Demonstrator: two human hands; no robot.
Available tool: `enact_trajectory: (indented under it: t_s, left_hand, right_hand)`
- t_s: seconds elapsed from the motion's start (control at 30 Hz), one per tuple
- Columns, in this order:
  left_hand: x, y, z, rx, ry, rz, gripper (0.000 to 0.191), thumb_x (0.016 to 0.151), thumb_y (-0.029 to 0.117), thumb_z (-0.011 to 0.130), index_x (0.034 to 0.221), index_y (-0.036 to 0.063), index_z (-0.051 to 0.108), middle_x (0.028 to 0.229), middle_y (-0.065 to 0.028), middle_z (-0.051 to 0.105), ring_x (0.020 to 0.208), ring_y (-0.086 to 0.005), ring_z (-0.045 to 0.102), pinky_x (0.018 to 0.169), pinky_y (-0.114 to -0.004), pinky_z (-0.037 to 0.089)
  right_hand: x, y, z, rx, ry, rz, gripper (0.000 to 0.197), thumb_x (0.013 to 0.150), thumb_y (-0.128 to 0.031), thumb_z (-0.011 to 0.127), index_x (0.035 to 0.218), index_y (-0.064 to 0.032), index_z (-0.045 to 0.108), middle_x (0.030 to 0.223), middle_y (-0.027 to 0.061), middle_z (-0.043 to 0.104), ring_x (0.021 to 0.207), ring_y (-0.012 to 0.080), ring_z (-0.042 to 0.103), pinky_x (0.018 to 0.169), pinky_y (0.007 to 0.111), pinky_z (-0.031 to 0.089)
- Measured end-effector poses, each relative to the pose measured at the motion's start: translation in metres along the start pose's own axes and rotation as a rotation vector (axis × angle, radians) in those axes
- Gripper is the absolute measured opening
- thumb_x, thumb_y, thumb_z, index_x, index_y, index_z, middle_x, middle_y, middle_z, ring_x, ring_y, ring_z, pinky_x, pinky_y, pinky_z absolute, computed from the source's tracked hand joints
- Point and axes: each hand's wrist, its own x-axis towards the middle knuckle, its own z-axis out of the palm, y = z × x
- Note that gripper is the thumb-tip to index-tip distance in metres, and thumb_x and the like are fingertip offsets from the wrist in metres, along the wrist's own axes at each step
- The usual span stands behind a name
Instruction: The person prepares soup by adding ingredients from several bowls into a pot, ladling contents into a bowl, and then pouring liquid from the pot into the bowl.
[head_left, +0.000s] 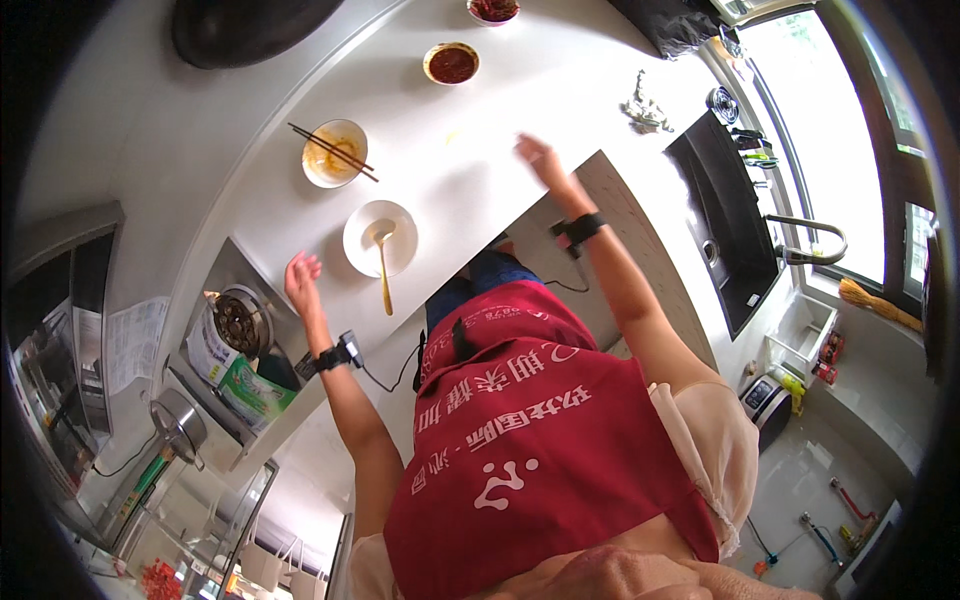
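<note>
My left hand (303, 279) hangs beside the counter's left part, its fingers loosely bent and nothing in them. Closest to it is a white bowl (358, 251) with a gold-coloured spoon (385, 271) leaning over its near rim. Farther off, a bowl (319, 171) smeared with yellow-orange residue has a pair of dark chopsticks (330, 150) across it. My right hand (538, 159), blurred, is over the counter near its front edge, and I see nothing held. Beyond stand a bowl of dark red sauce (451, 65) and a bowl of dark red food (495, 10), cut by the frame.
The white countertop (480, 180) bears a small yellow smear. On the right are a pile of pale pieces (645, 109), a black sink (716, 225) and a tap (814, 255). An open drawer (259, 420) with packets and a metal pot (244, 319) is at left. A black pan (240, 30) lies far left.
</note>
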Motion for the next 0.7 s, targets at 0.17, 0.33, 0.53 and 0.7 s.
enact_trajectory:
  t_s: [0.17, 0.33, 0.53, 0.7]
  left_hand:
    - [-0.020, -0.018, -0.028, 0.010, 0.024, -0.095, 0.039, 0.108, 0.032, 0.048, 0.130, 0.0021, 0.060, 0.111, -0.0108, 0.070, 0.093, -0.0171, 0.068, 0.085, -0.031, 0.054]
    - [-0.062, -0.029, -0.065, -0.039, 0.082, -0.207, 0.042, 0.109, 0.035, 0.047, 0.131, 0.0021, 0.059, 0.113, -0.0118, 0.070, 0.097, -0.0182, 0.067, 0.089, -0.031, 0.053]
    - [-0.082, -0.039, -0.054, -0.132, 0.123, -0.289, 0.044, 0.107, 0.037, 0.048, 0.130, 0.0015, 0.060, 0.112, -0.0132, 0.070, 0.098, -0.0196, 0.067, 0.090, -0.031, 0.053]
    - [-0.107, -0.036, -0.047, -0.141, 0.123, -0.287, 0.048, 0.108, 0.039, 0.047, 0.132, 0.0003, 0.059, 0.115, -0.0134, 0.069, 0.101, -0.0199, 0.067, 0.092, -0.031, 0.053]
  right_hand:
    - [0.112, 0.088, -0.241, -0.577, 0.586, -0.182, 0.068, 0.097, -0.040, 0.065, 0.146, 0.0034, 0.046, 0.142, 0.0297, 0.053, 0.128, 0.0425, 0.053, 0.107, 0.050, 0.042]
    - [0.127, 0.087, -0.195, -0.831, 0.525, -0.230, 0.074, 0.103, -0.055, 0.045, 0.159, -0.0085, 0.031, 0.164, 0.0191, 0.028, 0.153, 0.0411, 0.020, 0.125, 0.053, 0.016]
    - [0.053, 0.024, 0.024, -0.846, 0.298, -0.722, 0.069, 0.099, -0.038, 0.061, 0.159, -0.0173, 0.033, 0.165, 0.0136, 0.029, 0.151, 0.0434, 0.023, 0.123, 0.061, 0.012]
    - [-0.020, -0.003, 0.175, -0.659, 0.020, -0.702, 0.071, 0.089, -0.029, 0.073, 0.154, -0.0260, 0.045, 0.168, 0.0118, 0.023, 0.155, 0.0393, 0.015, 0.124, 0.059, 0.008]
